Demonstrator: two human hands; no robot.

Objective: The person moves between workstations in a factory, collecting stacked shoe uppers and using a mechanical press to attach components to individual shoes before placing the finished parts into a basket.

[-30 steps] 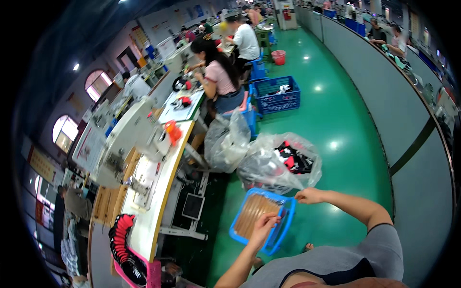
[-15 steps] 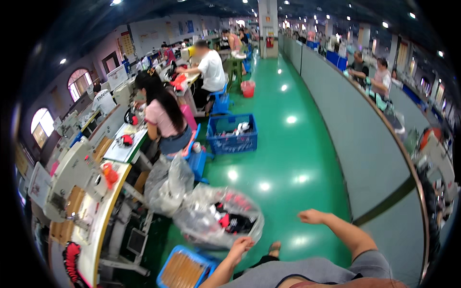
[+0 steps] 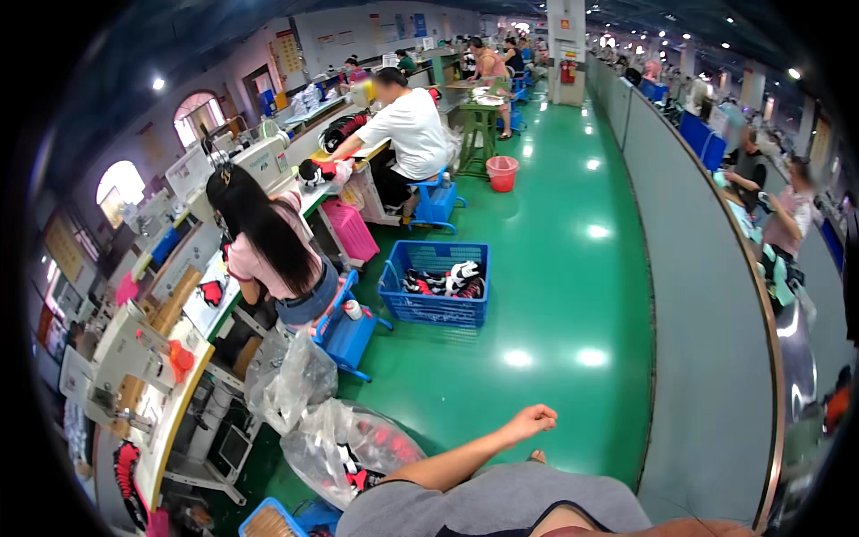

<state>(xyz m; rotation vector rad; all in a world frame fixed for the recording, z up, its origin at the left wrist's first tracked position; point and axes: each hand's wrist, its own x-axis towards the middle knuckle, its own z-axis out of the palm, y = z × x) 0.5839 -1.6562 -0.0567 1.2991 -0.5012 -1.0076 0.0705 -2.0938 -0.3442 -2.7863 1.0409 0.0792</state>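
My left hand is held out over the green floor in front of me, fingers loosely curled, with nothing visible in it. Its forearm reaches in from the lower left across a clear plastic sack of black, white and red fabric pieces. Farther ahead stands a blue plastic crate, partly filled with similar pieces; my hand is well apart from it. My right hand is out of view.
At the left runs a row of sewing tables with a sewing machine and seated co-workers, one on a blue stool. A grey partition borders the aisle on the right. A red bucket stands farther up.
My left hand has swung forward and right, away from beside the sack. My right hand has left the view. The blue crate and the seated co-workers now appear nearer.
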